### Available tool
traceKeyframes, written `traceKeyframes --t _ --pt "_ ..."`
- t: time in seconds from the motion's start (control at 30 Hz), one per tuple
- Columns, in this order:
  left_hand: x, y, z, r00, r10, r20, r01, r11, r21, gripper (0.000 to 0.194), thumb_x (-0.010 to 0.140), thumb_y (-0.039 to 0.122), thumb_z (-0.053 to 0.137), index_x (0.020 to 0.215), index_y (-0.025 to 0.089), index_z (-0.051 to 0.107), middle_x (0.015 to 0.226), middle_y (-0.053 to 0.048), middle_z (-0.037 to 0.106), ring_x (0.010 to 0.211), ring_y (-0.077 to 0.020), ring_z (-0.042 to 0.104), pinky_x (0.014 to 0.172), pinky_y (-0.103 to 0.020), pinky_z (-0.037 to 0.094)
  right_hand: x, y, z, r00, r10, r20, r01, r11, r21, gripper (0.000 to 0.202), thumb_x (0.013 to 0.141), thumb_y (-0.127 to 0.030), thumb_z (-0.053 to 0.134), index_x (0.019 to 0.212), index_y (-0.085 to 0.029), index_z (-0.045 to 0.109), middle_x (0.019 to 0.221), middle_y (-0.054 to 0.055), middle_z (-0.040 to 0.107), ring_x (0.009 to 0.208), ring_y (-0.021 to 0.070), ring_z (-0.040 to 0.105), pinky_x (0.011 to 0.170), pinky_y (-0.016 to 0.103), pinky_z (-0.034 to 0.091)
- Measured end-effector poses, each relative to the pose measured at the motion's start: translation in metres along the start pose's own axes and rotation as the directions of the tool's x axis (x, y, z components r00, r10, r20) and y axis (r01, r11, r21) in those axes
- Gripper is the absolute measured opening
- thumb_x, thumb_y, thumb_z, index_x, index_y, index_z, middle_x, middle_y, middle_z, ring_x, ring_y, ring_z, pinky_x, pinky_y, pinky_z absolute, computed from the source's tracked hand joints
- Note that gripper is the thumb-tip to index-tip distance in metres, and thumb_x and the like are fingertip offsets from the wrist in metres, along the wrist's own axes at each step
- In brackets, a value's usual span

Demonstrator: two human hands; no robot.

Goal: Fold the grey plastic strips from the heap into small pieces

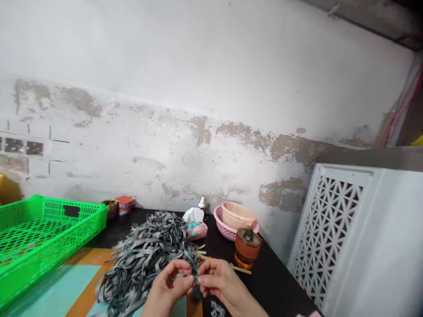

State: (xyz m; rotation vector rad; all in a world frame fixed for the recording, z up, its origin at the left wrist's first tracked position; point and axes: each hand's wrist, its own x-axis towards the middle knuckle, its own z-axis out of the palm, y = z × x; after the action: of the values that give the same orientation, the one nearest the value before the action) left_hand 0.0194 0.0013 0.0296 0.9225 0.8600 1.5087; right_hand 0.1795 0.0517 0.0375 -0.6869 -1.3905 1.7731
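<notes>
Pinching narrowly, thumb against fingertips, the left hand (173, 284) and right hand (223, 281) meet around what looks like a thin grey strip (195, 279), its finer detail too small to tell. It sits at the near right edge of a tangled heap (148, 259) of flat, ribbon-like strips, curling in matte and faintly glossy greys. Smooth black tabletop (274, 281) shows beyond the hands, bearing a soft pink tissue pack (197, 230), a rounded amber jar (247, 251) with an orange band, and a perforated pink colander (222, 226) holding a smooth peach bowl (238, 215). Latticed green plastic crate (56, 259) walls rise left.
</notes>
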Motion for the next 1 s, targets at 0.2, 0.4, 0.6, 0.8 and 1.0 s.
traceKeyframes --t 0.2,0.4,0.6,0.8,1.0 --pt "0.002 -0.001 -0.001 1.000 0.020 0.004 -0.020 0.999 0.028 0.031 0.055 0.034 0.086 0.074 0.017 0.070 0.063 0.002 0.067 0.060 -0.0122 0.056 0.060 -0.024 0.043 0.000 0.004 0.000 1.000 0.013 0.019 -0.015 0.996 0.093 0.018 0.059 -0.015 0.076 0.074 -0.012 0.064 0.060 -0.002 0.059 0.050 0.0090 0.052 0.054 0.023 0.038" --pt "0.002 -0.005 -0.002 0.999 0.012 0.036 -0.010 0.999 -0.044 0.029 0.056 0.030 0.087 0.077 0.017 0.072 0.074 -0.003 0.073 0.071 -0.0177 0.062 0.069 -0.029 0.047 -0.002 0.000 0.006 0.998 0.058 0.026 -0.061 0.990 0.127 0.016 0.055 -0.013 0.073 0.068 -0.012 0.063 0.054 -0.002 0.058 0.048 0.0090 0.050 0.052 0.023 0.036" --pt "0.001 -0.004 -0.001 0.998 -0.018 0.057 0.021 0.998 -0.059 0.028 0.058 0.028 0.086 0.081 0.017 0.072 0.075 -0.004 0.073 0.069 -0.0167 0.063 0.067 -0.028 0.049 -0.001 -0.001 0.008 0.998 0.062 0.007 -0.063 0.992 0.105 0.016 0.054 -0.012 0.072 0.067 -0.012 0.063 0.056 0.000 0.062 0.047 0.0090 0.051 0.052 0.023 0.035" --pt "0.001 0.002 0.000 0.997 -0.005 0.074 0.007 1.000 -0.024 0.025 0.059 0.027 0.085 0.078 0.017 0.073 0.072 -0.003 0.074 0.066 -0.0147 0.063 0.065 -0.026 0.050 -0.001 0.000 0.006 0.998 0.056 -0.008 -0.055 0.996 0.065 0.016 0.056 -0.014 0.072 0.069 -0.012 0.064 0.059 0.002 0.064 0.049 0.0092 0.051 0.052 0.023 0.035" --pt "-0.001 0.008 0.002 0.997 -0.033 0.074 0.033 0.999 -0.002 0.025 0.055 0.026 0.087 0.074 0.016 0.074 0.072 -0.004 0.075 0.066 -0.0153 0.064 0.063 -0.025 0.050 -0.003 -0.006 0.005 0.998 0.052 -0.019 -0.051 0.998 0.036 0.014 0.054 -0.011 0.071 0.066 -0.011 0.065 0.055 0.000 0.063 0.046 0.0082 0.050 0.049 0.022 0.034"
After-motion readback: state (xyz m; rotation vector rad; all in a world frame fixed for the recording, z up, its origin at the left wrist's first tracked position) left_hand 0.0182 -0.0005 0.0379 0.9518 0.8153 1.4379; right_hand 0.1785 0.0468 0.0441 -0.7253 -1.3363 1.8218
